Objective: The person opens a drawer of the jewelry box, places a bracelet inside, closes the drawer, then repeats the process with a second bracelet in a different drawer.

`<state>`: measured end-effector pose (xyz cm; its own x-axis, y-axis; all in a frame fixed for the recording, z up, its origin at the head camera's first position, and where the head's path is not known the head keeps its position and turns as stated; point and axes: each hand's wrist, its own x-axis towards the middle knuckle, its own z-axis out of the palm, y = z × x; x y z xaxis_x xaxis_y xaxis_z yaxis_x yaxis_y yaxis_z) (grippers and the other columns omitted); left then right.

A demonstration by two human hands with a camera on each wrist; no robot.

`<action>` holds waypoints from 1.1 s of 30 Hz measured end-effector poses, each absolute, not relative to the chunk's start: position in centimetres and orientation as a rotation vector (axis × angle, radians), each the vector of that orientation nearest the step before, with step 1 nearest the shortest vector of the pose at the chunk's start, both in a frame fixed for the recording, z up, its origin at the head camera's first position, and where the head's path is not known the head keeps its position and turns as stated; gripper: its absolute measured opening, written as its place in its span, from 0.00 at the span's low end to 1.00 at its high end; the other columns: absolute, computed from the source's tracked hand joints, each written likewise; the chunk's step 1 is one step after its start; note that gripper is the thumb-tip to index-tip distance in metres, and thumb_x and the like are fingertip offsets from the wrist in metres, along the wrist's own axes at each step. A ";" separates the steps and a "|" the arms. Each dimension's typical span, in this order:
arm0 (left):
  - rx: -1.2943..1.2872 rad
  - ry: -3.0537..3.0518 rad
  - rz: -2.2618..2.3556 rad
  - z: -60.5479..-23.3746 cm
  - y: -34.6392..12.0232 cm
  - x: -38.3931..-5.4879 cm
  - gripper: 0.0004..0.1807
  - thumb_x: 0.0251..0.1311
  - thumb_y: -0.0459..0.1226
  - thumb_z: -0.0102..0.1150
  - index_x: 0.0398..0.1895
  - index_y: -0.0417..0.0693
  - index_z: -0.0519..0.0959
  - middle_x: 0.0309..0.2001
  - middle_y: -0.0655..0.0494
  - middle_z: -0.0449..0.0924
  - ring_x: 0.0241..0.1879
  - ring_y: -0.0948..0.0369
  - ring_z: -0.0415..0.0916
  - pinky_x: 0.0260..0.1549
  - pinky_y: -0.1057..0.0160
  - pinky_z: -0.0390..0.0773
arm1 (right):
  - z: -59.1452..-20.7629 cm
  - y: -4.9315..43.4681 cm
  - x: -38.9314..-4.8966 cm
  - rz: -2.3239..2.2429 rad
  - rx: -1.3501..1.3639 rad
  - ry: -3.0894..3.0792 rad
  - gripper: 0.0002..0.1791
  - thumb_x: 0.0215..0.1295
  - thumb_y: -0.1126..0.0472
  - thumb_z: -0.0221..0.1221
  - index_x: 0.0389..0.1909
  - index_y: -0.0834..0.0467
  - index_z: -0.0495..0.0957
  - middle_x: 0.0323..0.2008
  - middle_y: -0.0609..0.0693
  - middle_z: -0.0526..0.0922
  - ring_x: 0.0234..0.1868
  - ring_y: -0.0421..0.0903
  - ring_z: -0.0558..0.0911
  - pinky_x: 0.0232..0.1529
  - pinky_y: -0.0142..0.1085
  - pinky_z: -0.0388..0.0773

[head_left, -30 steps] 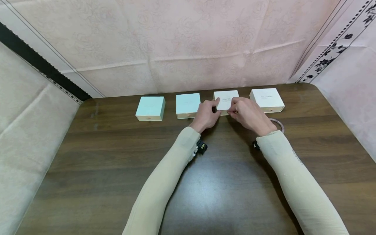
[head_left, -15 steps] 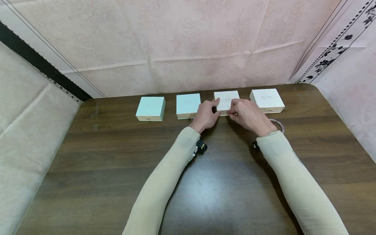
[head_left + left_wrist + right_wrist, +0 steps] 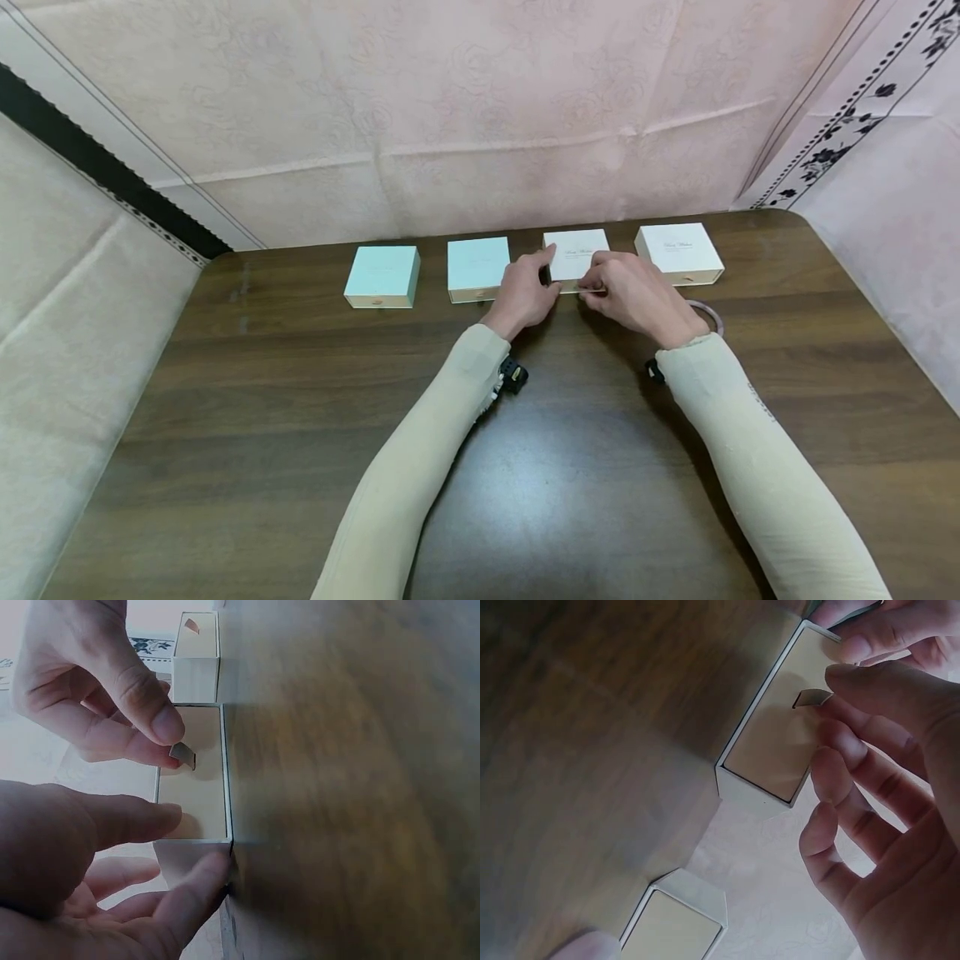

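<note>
A small white drawer box (image 3: 576, 252) with faint lettering on its lid is third from the left in a row at the back of the table. My left hand (image 3: 522, 293) holds its left end, thumb and finger at the front corner in the left wrist view. From the box's beige front (image 3: 196, 802) sticks out a short, curved pull tab (image 3: 812, 698). The thumb and forefinger of my right hand (image 3: 636, 298) pinch that tab, its other fingers loosely bent below in the right wrist view. The front panel sits inside the box's pale frame.
Another white box (image 3: 680, 250) stands to the right. Two mint-coloured boxes, one nearer (image 3: 477, 262) and one farther left (image 3: 381, 271), stand left of my hands. A mauve loop (image 3: 708, 315) shows beside the right wrist. Patterned cloth (image 3: 465, 108) hangs behind the table (image 3: 300, 433).
Both hands stay at the same box. The right fingers shift very slightly, and a thin light edge now shows beneath them. The head view tilts a little.
</note>
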<state>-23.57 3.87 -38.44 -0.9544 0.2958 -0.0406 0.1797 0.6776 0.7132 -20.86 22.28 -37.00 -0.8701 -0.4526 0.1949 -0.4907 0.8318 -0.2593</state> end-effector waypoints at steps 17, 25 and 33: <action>0.428 2.854 1.220 -37.6 3.9 -22.7 0.25 0.74 0.38 0.55 0.72 0.43 0.72 0.70 0.45 0.74 0.71 0.54 0.71 0.67 0.58 0.73 | -36.3 23.3 -20.1 0.486 0.668 -2.856 0.09 0.63 0.66 0.66 0.43 0.58 0.90 0.39 0.49 0.84 0.38 0.48 0.84 0.42 0.45 0.80; 0.440 3.030 1.257 -37.4 4.5 -22.1 0.19 0.73 0.36 0.55 0.63 0.39 0.80 0.33 0.50 0.82 0.31 0.60 0.79 0.52 0.60 0.82 | -36.2 24.0 -19.8 0.480 0.655 -2.845 0.07 0.61 0.67 0.66 0.39 0.59 0.89 0.34 0.50 0.82 0.34 0.47 0.82 0.40 0.43 0.78; 0.462 2.992 1.392 -37.4 5.3 -22.3 0.17 0.73 0.37 0.56 0.59 0.40 0.83 0.53 0.47 0.85 0.51 0.55 0.82 0.53 0.58 0.82 | -36.0 25.0 -19.3 0.470 0.640 -2.837 0.07 0.61 0.67 0.65 0.39 0.59 0.88 0.37 0.49 0.83 0.39 0.49 0.85 0.44 0.46 0.80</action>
<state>-22.28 5.34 -37.35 -0.9438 0.1678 0.2848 0.3259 0.6157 0.7174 -19.25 24.99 -35.97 -0.8875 -0.3830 0.2563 -0.4452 0.8561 -0.2623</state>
